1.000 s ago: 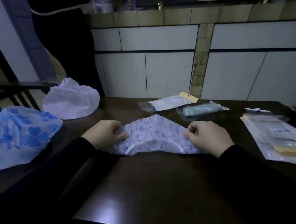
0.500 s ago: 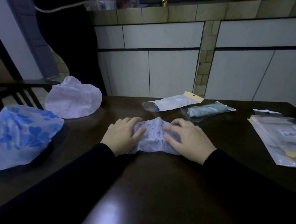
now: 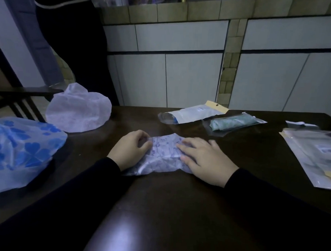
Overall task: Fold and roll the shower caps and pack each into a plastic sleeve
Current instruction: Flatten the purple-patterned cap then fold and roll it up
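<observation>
While the folded shower cap lay on the dark table just in front of us, we had both hands on it. Our left hand sat at the cap's left end, its fingers curled narrow, with the thumb and fingertips pinching a bit of the thin printed film at that edge. Our right hand lay flat over the cap's right part, fingers spread wide and stretched toward the left, pressing the film against the table; it grasped nothing. The cap's pale middle strip showed between the two hands, and its near edge ran out from under both wrists toward us. To the far left, a white shower cap stood puffed up near the table's edge, and a blue flowered shower cap rested closer to us, well apart from our hands. Beyond the hands lay a plastic sleeve with a tan header, and just beside it to the right a sleeve holding a rolled green cap. At the right edge of the table a stack of flat sleeves lay clear of our right hand.
</observation>
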